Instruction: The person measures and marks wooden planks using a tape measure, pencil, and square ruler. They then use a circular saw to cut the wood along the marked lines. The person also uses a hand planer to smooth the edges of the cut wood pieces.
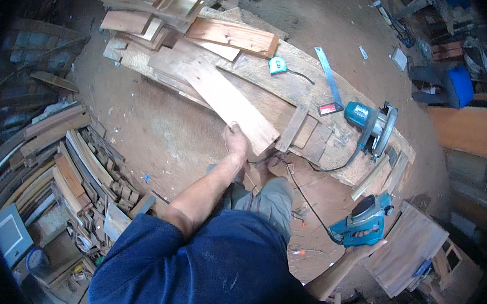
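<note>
My left hand (235, 139) grips the near edge of a pale, flat plank (230, 100), with the thumb on top and the other fingers hidden. The plank slants across the workbench, its near end toward my legs. Out to my right, my right hand (364, 248) is wrapped round the handle of a teal electric planer (363, 219), held away from the bench. A black cord runs from the planer back toward my legs. A teal circular saw (369, 124) rests on the bench's right part.
The workbench (295, 57) also carries a tape measure (278, 66), a try square (330, 84) and stacked boards (131, 22). Many wood offcuts (72, 179) lie on the left. A brown panel (409, 248) stands at the right. Cords trail over the dirt floor (144, 117).
</note>
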The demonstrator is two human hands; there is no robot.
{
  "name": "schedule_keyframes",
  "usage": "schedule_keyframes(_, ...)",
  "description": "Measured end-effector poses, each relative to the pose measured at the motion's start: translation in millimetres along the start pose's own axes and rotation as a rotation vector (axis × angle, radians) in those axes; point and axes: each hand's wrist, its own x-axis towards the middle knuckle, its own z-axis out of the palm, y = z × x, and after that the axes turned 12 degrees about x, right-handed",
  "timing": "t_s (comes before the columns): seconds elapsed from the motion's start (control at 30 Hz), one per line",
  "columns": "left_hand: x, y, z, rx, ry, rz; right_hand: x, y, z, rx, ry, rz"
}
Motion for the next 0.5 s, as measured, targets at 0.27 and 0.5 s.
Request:
schedule_keyframes(0.27,-17,-3,-6,-0.461,-0.288,-0.157,-37,5,116,-0.206,-0.253,0.103)
schedule_keyframes(0.5,-6,-11,-9,-0.38,-0.371,-0.075,-25,24,188,-0.198,-0.442,0.327)
